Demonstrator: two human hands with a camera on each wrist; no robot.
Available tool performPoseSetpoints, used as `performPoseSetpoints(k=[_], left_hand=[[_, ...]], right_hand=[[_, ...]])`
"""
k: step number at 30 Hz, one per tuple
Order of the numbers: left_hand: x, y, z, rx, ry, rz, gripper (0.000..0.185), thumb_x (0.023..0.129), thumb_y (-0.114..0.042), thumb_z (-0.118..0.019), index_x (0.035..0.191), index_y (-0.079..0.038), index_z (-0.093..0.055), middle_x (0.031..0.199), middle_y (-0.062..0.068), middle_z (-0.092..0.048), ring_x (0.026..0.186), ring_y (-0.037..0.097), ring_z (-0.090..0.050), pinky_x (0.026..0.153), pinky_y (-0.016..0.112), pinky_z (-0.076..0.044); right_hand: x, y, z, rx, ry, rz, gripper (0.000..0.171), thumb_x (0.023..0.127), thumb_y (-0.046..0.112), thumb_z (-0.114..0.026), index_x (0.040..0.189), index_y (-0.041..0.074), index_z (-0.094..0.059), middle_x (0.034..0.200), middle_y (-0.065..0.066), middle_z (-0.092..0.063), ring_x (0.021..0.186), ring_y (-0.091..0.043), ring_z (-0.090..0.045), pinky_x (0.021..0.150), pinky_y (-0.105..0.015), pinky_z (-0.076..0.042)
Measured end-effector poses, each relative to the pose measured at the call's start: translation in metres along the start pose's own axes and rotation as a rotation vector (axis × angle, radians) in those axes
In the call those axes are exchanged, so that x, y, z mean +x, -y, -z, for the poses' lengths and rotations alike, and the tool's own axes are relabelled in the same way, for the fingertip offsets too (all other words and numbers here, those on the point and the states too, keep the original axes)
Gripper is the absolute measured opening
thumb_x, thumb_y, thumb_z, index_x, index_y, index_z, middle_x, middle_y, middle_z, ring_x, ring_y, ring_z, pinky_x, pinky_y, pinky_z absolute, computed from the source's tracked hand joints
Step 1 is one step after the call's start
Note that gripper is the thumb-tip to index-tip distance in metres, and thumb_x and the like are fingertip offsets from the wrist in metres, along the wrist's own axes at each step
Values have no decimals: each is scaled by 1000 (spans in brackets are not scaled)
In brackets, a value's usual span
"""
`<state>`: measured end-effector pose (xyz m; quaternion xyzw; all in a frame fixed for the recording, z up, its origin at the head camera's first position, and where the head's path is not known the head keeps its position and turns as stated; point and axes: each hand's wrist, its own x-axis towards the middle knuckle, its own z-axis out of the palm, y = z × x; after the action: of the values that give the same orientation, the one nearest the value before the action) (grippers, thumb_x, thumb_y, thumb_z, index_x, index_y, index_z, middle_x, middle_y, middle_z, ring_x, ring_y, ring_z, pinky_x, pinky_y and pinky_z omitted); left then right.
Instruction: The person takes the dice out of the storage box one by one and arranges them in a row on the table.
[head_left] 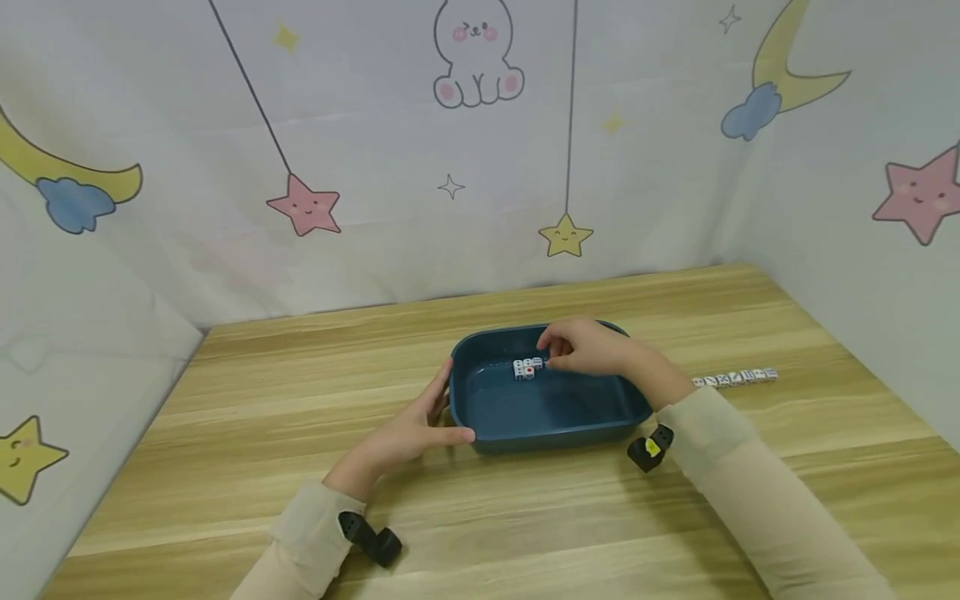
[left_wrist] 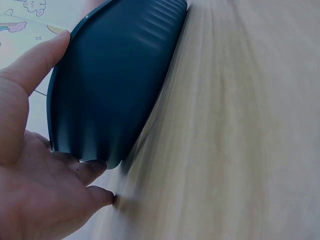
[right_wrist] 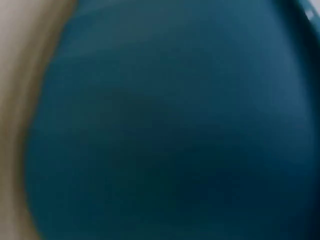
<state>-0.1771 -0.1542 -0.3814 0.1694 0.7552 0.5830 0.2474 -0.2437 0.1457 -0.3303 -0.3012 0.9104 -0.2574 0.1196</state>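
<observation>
A dark blue rectangular tray (head_left: 551,437) stands on the wooden table. My left hand (head_left: 408,429) holds its left end, thumb at the near corner and fingers along the outer wall. In the left wrist view the thumb (left_wrist: 42,60) lies against the tray's rim and the other fingers reach around its lower edge. A small cluster of white dice (head_left: 525,368) sits inside, toward the back. Just right of them, my right hand (head_left: 588,346) hangs over the tray with bent fingers, thumb and forefinger apart beside the nearest die. The right wrist view is filled by the blurred tray wall (right_wrist: 165,100).
To the right of the tray, a row of several white dice (head_left: 738,379) lies on the table (head_left: 300,375), partly behind the right forearm. A white cloth (head_left: 375,167) with stars and moons hangs along the back and sides. Black wrist cameras (head_left: 371,540) sit on both cuffs.
</observation>
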Motion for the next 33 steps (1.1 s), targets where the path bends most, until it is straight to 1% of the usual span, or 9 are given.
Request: performPoseSetpoints(k=[4,7,14,17,26,33], left_hand=[[1,1,0,-4,-3,-7,109,84,-24,-77,154,-37,5,162,-4,5,148,24,-8,117,49,-11],[2,2,0,-4,-3,-10,109,84,-23,-77,154,-36,5,162,-4,5,148,24,-8,117,49,-11],[2,2,0,0,-5,6,109,84,-25,-77,153,-39,6,161,-7,6,148,23,-8,118,48,-11],[1,2,0,-2,0,-6,108,84,-24,-76,154,-37,6,161,-4,7,148,25,-7,117,50,-11],[2,2,0,-2,8,-9,108,85,-22,-75,154,-36,7,162,-2,8,148,27,-7,117,52,-11],[4,2,0,12,2,-7,108,85,-22,-76,154,-36,6,161,-3,8,148,26,-8,117,50,-12]], right_hand=[[4,-2,-7,-3,34,-30,27,93,11,-62,118,1,-62,90,-3,-62,78,-14,-56,72,-31,-49],[8,-4,-12,-9,33,-36,27,93,10,-63,117,0,-62,89,-4,-62,75,-14,-55,71,-31,-48],[14,-12,-19,-29,44,-65,28,92,10,-63,119,0,-62,86,-4,-62,71,-14,-54,68,-30,-46],[15,-14,-22,-29,44,-74,31,92,10,-62,121,0,-61,86,-4,-62,70,-13,-53,67,-30,-46],[17,-12,-24,-54,57,-88,35,94,10,-61,127,-2,-58,83,-3,-61,68,-13,-51,64,-29,-43],[18,-13,-25,-58,52,-106,31,94,11,-60,122,-2,-60,79,-3,-59,64,-13,-49,62,-27,-42]])
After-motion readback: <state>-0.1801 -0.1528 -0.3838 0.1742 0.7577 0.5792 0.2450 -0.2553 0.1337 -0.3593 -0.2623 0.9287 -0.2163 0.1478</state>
